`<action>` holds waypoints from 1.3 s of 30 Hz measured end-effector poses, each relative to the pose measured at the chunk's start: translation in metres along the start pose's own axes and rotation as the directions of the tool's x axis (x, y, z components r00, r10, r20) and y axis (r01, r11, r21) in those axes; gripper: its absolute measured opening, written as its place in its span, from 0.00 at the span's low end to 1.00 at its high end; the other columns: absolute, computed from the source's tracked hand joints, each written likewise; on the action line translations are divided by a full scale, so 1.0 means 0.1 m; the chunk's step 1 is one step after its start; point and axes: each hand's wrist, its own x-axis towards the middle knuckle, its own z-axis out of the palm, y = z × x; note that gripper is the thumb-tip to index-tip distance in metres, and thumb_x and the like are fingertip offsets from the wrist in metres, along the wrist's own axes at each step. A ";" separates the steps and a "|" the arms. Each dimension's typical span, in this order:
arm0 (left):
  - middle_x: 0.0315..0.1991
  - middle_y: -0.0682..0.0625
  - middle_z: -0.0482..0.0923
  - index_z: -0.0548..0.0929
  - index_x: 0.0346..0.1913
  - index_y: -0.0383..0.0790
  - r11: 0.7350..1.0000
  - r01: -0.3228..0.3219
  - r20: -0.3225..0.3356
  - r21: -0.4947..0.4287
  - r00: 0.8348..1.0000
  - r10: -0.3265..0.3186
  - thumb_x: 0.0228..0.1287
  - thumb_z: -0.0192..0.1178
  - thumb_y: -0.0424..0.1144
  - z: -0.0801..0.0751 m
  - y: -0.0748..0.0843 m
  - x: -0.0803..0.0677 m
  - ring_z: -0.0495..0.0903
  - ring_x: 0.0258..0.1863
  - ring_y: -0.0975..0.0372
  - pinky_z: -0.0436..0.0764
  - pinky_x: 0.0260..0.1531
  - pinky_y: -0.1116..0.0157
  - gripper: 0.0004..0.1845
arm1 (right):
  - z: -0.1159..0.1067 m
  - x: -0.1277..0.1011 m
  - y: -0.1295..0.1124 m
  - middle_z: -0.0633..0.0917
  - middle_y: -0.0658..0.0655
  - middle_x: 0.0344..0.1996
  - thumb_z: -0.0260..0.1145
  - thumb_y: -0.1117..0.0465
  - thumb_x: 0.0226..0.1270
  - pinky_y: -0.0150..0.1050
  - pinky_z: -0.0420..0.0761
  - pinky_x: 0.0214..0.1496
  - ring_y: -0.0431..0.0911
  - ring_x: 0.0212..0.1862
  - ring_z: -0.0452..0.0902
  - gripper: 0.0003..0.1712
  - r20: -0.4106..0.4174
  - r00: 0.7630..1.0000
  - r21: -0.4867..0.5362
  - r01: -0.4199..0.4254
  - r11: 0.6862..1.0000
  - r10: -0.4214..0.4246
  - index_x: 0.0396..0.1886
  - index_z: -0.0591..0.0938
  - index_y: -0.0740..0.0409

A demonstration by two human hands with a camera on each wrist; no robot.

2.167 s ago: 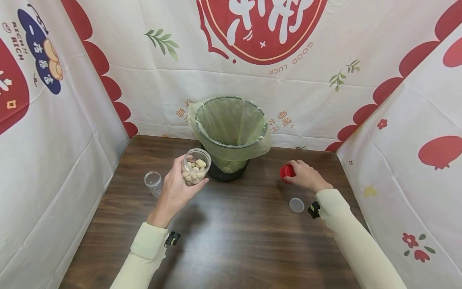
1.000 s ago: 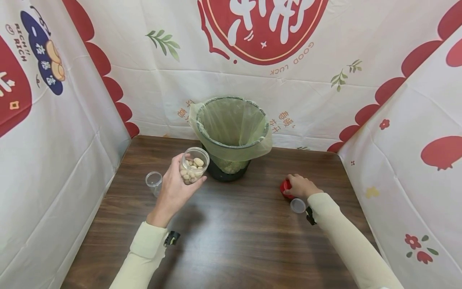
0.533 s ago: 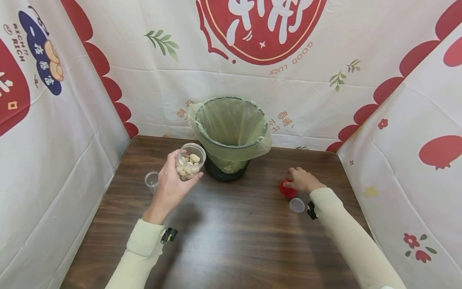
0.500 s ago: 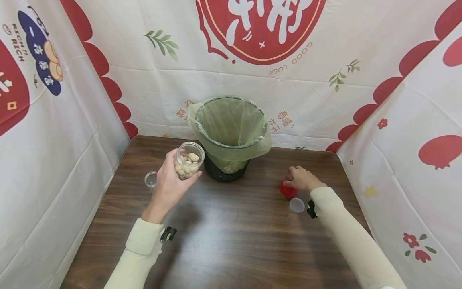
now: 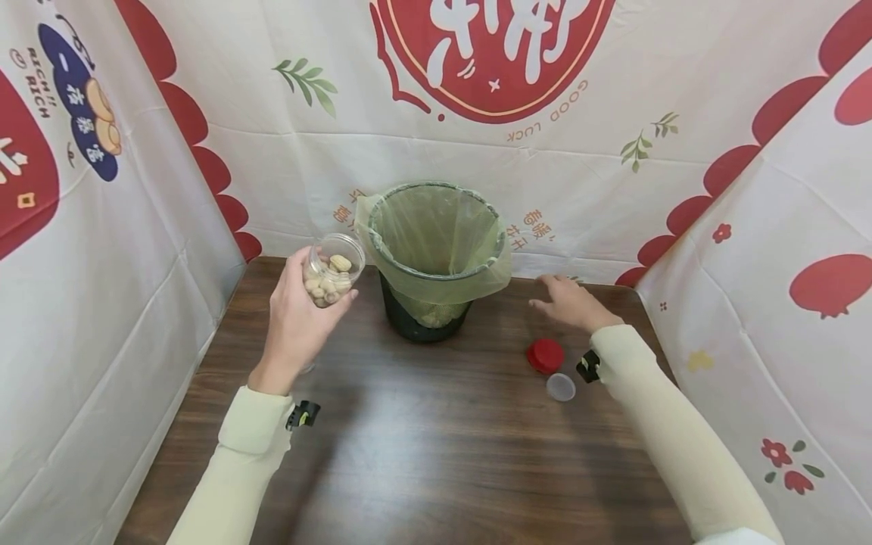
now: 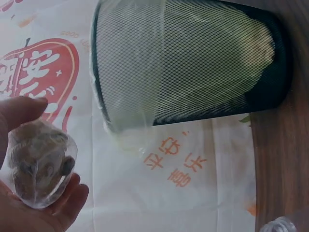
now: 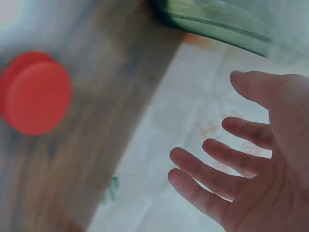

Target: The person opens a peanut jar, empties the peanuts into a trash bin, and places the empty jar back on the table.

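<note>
My left hand (image 5: 294, 318) grips a clear open jar of nuts (image 5: 330, 271), raised and tilted toward the rim of the black mesh bin (image 5: 436, 250) lined with a green bag. The left wrist view shows the jar (image 6: 41, 162) in my palm (image 6: 46, 212), to the left of the bin (image 6: 188, 63). My right hand (image 5: 568, 301) hovers with spread fingers above the table's back right, holding nothing. The right wrist view shows its fingers (image 7: 227, 169) straight. The red lid (image 5: 546, 355) lies on the table behind that hand, also seen as the red lid (image 7: 36, 92).
A small clear lid (image 5: 561, 387) lies beside the red one. The brown wooden table (image 5: 436, 454) is walled on three sides by printed white and red cloth (image 5: 770, 250). The rim of a clear cup (image 6: 282, 226) shows at the left wrist view's bottom edge.
My left hand lifted the jar up and leftward, nearer the bin's rim. My right hand let go of the red lid and moved toward the back with its fingers spread.
</note>
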 end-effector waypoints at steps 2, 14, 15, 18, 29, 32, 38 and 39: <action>0.66 0.37 0.78 0.71 0.72 0.35 1.000 0.010 -0.011 0.009 1.000 -0.010 0.55 0.82 0.36 0.00 0.02 0.04 0.80 0.64 0.43 0.79 0.64 0.42 0.44 | -0.11 0.05 -0.05 0.71 0.79 0.73 0.61 0.53 0.83 0.70 0.70 0.76 0.73 0.75 0.69 0.35 -0.023 1.000 0.004 0.018 1.000 -0.018 0.77 0.69 0.73; 0.68 0.36 0.76 0.71 0.76 0.39 0.997 0.072 -0.036 0.006 0.997 -0.072 0.57 0.79 0.35 0.07 0.06 0.23 0.77 0.67 0.43 0.76 0.67 0.40 0.44 | -0.58 0.33 -0.42 0.70 0.75 0.76 0.51 0.54 0.88 0.68 0.71 0.75 0.70 0.73 0.71 0.31 -0.167 0.982 0.077 0.104 0.992 -0.091 0.79 0.68 0.70; 0.68 0.36 0.75 0.72 0.76 0.39 0.997 0.074 -0.038 0.002 0.997 -0.074 0.57 0.79 0.35 0.08 0.07 0.25 0.76 0.67 0.43 0.75 0.68 0.41 0.44 | -0.61 0.34 -0.46 0.70 0.75 0.76 0.51 0.53 0.88 0.67 0.69 0.76 0.69 0.75 0.69 0.31 -0.172 0.981 0.076 0.107 0.991 -0.093 0.79 0.68 0.70; 0.67 0.35 0.75 0.72 0.76 0.39 0.998 0.069 -0.045 -0.008 0.997 -0.069 0.56 0.78 0.33 0.12 0.08 0.29 0.75 0.67 0.43 0.74 0.68 0.41 0.44 | -0.69 0.37 -0.59 0.71 0.74 0.76 0.49 0.52 0.90 0.66 0.65 0.80 0.68 0.79 0.64 0.31 -0.193 0.977 0.072 0.110 0.991 -0.095 0.80 0.67 0.68; 0.68 0.36 0.75 0.74 0.74 0.41 0.999 0.042 -0.022 0.000 0.999 -0.042 0.56 0.77 0.29 0.22 0.17 0.47 0.74 0.67 0.44 0.73 0.69 0.41 0.41 | -0.75 0.59 -0.94 0.72 0.73 0.76 0.51 0.54 0.88 0.64 0.69 0.77 0.65 0.75 0.70 0.33 -0.254 0.964 0.114 0.115 0.987 -0.083 0.81 0.65 0.69; 0.68 0.36 0.74 0.74 0.74 0.42 0.999 0.035 -0.007 -0.001 0.999 -0.035 0.55 0.77 0.28 0.24 0.20 0.51 0.72 0.67 0.45 0.72 0.68 0.41 0.41 | -0.75 0.65 -1.01 0.73 0.72 0.75 0.51 0.54 0.88 0.65 0.66 0.80 0.66 0.76 0.68 0.33 -0.255 0.964 0.127 0.108 0.986 -0.073 0.82 0.64 0.69; 0.68 0.35 0.74 0.73 0.74 0.41 0.999 0.022 0.022 0.025 1.000 -0.022 0.56 0.76 0.26 0.27 0.22 0.59 0.72 0.67 0.44 0.73 0.69 0.41 0.41 | -0.69 0.75 -1.10 0.68 0.73 0.79 0.48 0.57 0.88 0.62 0.63 0.84 0.66 0.81 0.63 0.32 -0.257 0.964 0.156 0.104 0.982 -0.061 0.82 0.62 0.71; 0.68 0.35 0.74 0.73 0.74 0.41 0.999 0.014 0.025 0.035 1.000 -0.015 0.56 0.76 0.26 0.26 0.22 0.61 0.72 0.68 0.44 0.73 0.70 0.41 0.41 | -0.68 0.76 -1.11 0.67 0.73 0.80 0.48 0.57 0.88 0.61 0.62 0.84 0.66 0.82 0.62 0.32 -0.257 0.965 0.155 0.103 0.983 -0.060 0.82 0.62 0.71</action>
